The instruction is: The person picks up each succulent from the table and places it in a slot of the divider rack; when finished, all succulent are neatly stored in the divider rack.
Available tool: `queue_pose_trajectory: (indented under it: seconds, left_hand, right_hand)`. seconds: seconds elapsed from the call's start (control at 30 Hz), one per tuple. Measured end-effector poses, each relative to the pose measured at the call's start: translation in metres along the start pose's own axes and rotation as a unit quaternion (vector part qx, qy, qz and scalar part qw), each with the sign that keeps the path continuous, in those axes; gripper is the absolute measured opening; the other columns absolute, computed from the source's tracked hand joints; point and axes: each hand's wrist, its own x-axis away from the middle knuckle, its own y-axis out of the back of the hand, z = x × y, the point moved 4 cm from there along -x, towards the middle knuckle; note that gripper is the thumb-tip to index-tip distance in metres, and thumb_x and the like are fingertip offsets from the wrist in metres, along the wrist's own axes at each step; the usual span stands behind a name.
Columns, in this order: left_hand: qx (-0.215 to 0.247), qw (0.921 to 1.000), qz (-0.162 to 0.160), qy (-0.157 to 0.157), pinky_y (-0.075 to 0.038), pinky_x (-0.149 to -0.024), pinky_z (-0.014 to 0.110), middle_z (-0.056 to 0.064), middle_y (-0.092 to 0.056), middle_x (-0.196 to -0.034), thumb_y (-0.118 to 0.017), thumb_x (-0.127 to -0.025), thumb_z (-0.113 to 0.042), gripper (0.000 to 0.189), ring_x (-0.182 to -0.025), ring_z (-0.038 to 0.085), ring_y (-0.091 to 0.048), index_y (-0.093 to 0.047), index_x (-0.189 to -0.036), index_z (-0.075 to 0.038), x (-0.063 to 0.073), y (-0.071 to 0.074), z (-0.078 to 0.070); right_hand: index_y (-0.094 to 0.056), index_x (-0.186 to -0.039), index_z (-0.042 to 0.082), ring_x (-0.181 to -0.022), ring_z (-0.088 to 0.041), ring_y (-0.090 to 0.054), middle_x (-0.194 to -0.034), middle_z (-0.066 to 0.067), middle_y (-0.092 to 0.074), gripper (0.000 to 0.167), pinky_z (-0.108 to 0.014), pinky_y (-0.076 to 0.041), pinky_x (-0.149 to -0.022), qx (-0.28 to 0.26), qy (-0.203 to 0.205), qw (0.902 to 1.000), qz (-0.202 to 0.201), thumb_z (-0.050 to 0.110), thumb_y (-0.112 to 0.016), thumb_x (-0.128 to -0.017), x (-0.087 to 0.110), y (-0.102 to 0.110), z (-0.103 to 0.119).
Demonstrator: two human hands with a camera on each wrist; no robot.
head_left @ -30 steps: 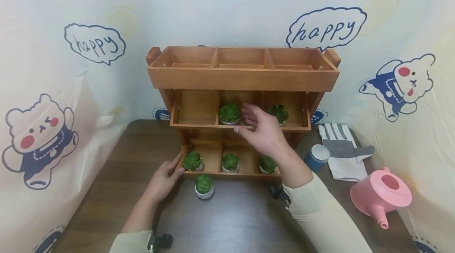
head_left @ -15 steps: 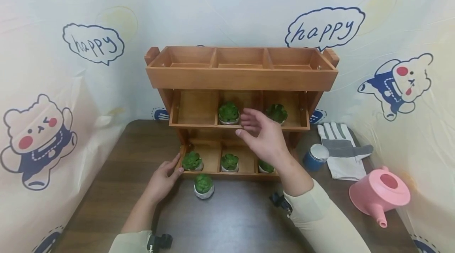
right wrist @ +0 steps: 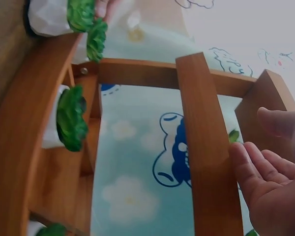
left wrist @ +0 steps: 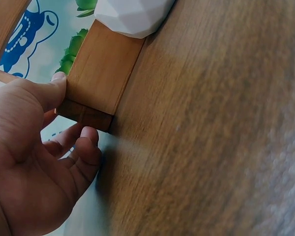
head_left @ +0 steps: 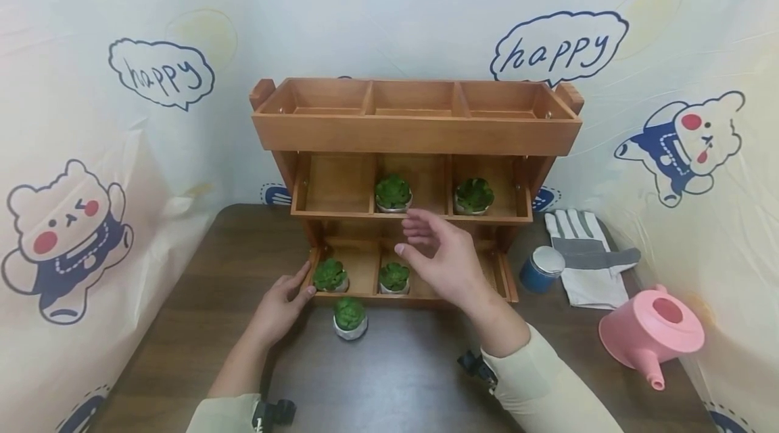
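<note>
A three-tier wooden plant shelf [head_left: 416,135] stands on the table. My left hand [head_left: 276,311] holds its lower left corner, the thumb on the front board [left wrist: 103,69] in the left wrist view. In front of the middle and lower tiers hovers my right hand [head_left: 447,260], fingers relaxed and holding nothing. Potted succulents sit in the middle tier's centre [head_left: 392,192] and right [head_left: 474,196] compartments. Below, one succulent [head_left: 331,275] is at left and another succulent [head_left: 394,278] at centre; my right hand hides the lower right spot. A further succulent [head_left: 349,318] stands on the table before the shelf.
To the right of the shelf are a blue can [head_left: 541,269] with a pale lid, a grey-and-white glove [head_left: 589,257] and a pink watering can [head_left: 651,335]. A printed cloth [head_left: 389,13] hangs behind and beside the table [head_left: 389,385].
My right hand has drawn down and back from the middle tier. The succulent at middle right is now in full view, while the lower right one is covered. The left hand stays put.
</note>
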Motion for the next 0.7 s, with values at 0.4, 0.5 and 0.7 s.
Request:
queue_pose_trajectory:
  seconds: [0.4,0.5,0.7]
  left_hand:
    - [0.001,1.0000,-0.004,-0.005,-0.034,-0.112,0.068,0.015,-0.052,-0.146,-0.055,-0.103,-0.057,0.067,-0.138,0.042,-0.047,-0.035,-0.162,-0.032,0.000,-0.001,-0.001]
    - [0.001,1.0000,-0.005,-0.008,-0.034,-0.112,0.068,0.015,-0.053,-0.145,-0.055,-0.103,-0.057,0.067,-0.138,0.042,-0.048,-0.035,-0.162,-0.032,0.001,0.000,-0.001]
    - [0.008,0.9999,-0.009,-0.011,-0.035,-0.112,0.067,0.014,-0.055,-0.142,-0.057,-0.104,-0.054,0.065,-0.136,0.040,-0.049,-0.037,-0.162,-0.031,0.001,-0.001,-0.002]
  right_hand:
    - [-0.065,-0.133,0.008,-0.105,-0.022,-0.072,-0.118,-0.004,-0.073,0.050,-0.028,-0.058,-0.091,-0.005,0.004,0.9998,0.021,0.009,-0.085,-0.087,0.017,-0.019,-0.005]
    - [-0.064,-0.134,0.009,-0.106,-0.021,-0.072,-0.120,-0.002,-0.072,0.050,-0.029,-0.058,-0.092,0.003,-0.001,0.9995,0.031,0.011,-0.084,-0.088,0.021,-0.023,-0.008]
    - [-0.064,-0.135,0.010,-0.106,-0.017,-0.071,-0.120,0.001,-0.072,0.050,-0.031,-0.057,-0.093,0.020,-0.007,0.9988,0.044,0.014,-0.083,-0.089,0.029,-0.030,-0.012]
